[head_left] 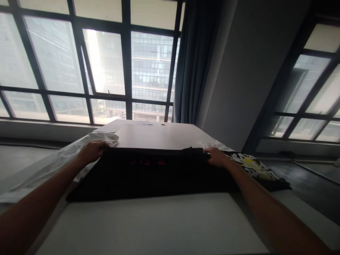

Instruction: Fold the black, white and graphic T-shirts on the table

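A black garment (pixel 159 177) with small red print stretches across the white table in front of me, its far edge held straight. My left hand (pixel 94 150) grips the far left corner with its fingers closed. At the far right corner, my right hand (pixel 215 156) pinches the cloth between thumb and fingers. The near edge hangs or lies toward me; whether it touches the tabletop is unclear. The kind of garment does not show in this folded or stretched form.
White cloth or plastic (pixel 63 159) lies along the table's left side. Black fabric with a white and yellow pattern (pixel 252 164) lies at the right. The white table (pixel 159 134) runs toward the windows (pixel 106 63), beside a dark blue curtain (pixel 193 63).
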The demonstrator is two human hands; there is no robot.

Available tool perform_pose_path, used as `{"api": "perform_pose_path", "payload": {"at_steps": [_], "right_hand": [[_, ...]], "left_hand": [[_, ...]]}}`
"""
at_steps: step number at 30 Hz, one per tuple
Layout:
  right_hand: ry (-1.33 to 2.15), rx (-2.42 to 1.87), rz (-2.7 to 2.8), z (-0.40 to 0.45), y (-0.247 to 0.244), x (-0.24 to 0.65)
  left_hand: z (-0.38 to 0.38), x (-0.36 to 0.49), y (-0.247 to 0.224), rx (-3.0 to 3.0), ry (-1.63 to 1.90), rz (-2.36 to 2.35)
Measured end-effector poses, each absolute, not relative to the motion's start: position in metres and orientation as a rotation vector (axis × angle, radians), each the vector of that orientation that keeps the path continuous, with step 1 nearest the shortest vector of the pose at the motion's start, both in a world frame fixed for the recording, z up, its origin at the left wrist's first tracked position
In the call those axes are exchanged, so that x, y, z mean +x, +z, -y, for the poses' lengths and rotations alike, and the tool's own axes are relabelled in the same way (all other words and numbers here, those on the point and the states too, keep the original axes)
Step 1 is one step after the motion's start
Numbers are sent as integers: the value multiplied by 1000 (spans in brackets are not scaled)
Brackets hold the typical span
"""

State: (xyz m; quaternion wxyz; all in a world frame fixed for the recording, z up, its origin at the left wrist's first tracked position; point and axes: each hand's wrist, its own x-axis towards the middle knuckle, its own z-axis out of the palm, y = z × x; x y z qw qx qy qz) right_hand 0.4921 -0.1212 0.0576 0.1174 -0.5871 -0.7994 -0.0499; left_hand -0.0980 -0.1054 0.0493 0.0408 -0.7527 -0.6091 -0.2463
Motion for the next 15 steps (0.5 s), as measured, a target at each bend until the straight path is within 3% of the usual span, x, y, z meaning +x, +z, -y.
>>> {"api": "perform_pose_path", "payload": {"at_steps": [7, 12, 15], "right_hand": [[186, -1500, 2155, 161, 46, 488], [69, -1474, 1896, 163, 52, 504], [311, -1543, 2045, 170, 53, 510]], "left_hand": [[132, -103, 31, -2291, -779, 1713], [134, -111, 34, -2143, -884, 1704], [133, -120, 31, -2230, -813, 1716]]}}
